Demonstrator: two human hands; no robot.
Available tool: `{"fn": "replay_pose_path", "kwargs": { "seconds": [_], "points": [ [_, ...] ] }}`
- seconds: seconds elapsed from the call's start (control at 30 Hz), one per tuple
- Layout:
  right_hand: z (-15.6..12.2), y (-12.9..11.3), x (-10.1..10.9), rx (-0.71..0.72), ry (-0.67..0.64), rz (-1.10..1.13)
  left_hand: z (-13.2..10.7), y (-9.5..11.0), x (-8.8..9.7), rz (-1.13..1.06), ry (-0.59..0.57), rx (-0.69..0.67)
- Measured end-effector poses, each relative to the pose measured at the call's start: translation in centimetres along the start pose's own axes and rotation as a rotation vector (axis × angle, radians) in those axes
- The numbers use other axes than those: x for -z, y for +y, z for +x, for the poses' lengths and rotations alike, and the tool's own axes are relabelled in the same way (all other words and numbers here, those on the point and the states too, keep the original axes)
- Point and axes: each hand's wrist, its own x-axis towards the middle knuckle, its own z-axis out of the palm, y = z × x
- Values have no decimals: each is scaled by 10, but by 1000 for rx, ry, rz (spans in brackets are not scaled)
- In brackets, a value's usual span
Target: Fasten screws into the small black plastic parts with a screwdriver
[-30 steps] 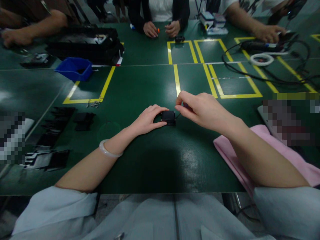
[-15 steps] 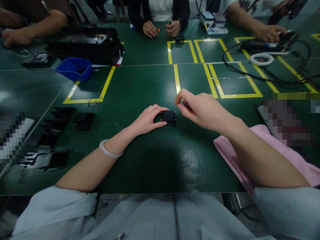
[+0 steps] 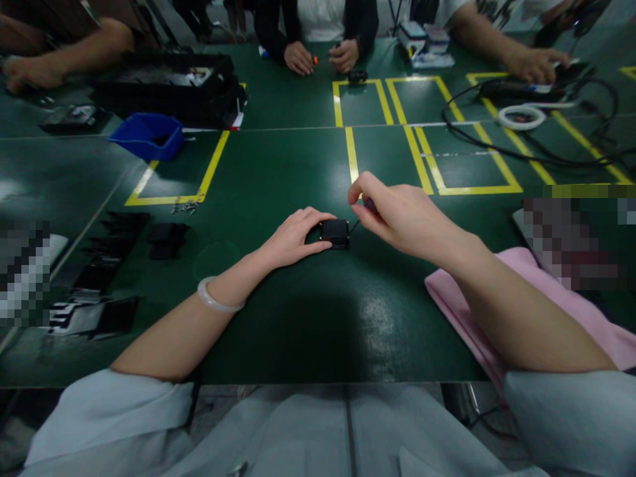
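A small black square part (image 3: 334,233) lies on the green table (image 3: 278,179) in front of me. My left hand (image 3: 293,236) pinches its left side between thumb and fingers and holds it down. My right hand (image 3: 397,215) hovers just right of and above it, fingers curled in a pinch on a thin dark wire (image 3: 354,228) that runs from the part's right edge. A pale bangle (image 3: 216,301) is on my left wrist.
Black flat parts (image 3: 106,271) and a few screws (image 3: 185,207) lie at left. A blue bin (image 3: 145,136) and black tray (image 3: 173,86) sit beyond. Yellow tape boxes (image 3: 422,152), cables (image 3: 536,156) and a tape roll (image 3: 521,117) lie right. A pink cloth (image 3: 527,298) is under my right arm. Other people's hands work at the far edge.
My right hand has lifted slightly up and away from the black part, drawing the wire with it. The left hand and the part have stayed put.
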Motion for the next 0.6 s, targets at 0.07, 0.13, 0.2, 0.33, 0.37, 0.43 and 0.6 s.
{"fn": "replay_pose_path", "kwargs": {
  "seconds": [0.07, 0.13, 0.2, 0.33, 0.37, 0.43, 0.6],
  "points": [
    [0, -1, 0, 2, 5, 3, 0, 0, 0, -2, -5, 5],
    [0, -1, 1, 2, 4, 2, 0, 0, 1, -1, -12, 16],
    [0, -1, 1, 1, 1, -3, 0, 1, 1, 1, -15, 21],
    [0, 0, 2, 1, -8, -17, 0, 1, 0, 2, -10, 7],
    [0, 0, 2, 0, -10, -19, 0, 1, 0, 1, -11, 6],
    [-1, -1, 3, -5, -17, -17, 0, 1, 1, -1, -15, 10],
    [-1, -2, 4, 5, -20, 2, 0, 1, 1, -9, -19, 18]
  ]
}}
